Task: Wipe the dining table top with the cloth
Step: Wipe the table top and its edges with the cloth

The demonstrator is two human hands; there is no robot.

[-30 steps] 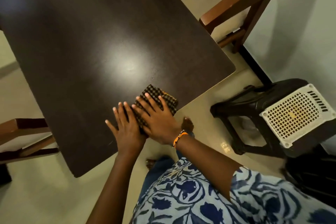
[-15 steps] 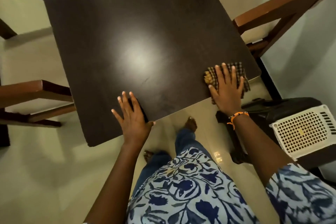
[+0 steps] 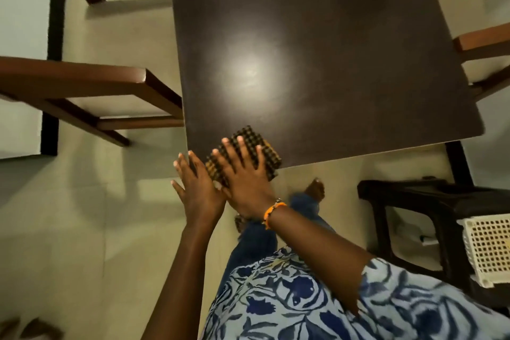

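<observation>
Since half a second ago, cloth (image 3: 249, 153) has been swept from the tabletop's (image 3: 317, 50) right corner to its left corner at 7 o'clock. Right hand (image 3: 244, 174) is pressed flat on it, fingers (image 3: 240, 148) spread; left hand (image 3: 197, 188) braced beside, open. Unwiped surface is judged to lie toward 12 o'clock.

Above our fingers (image 3: 239, 146), a round overhead glare on the dim bench (image 3: 358, 36); edges bowed, slightly soft.
</observation>
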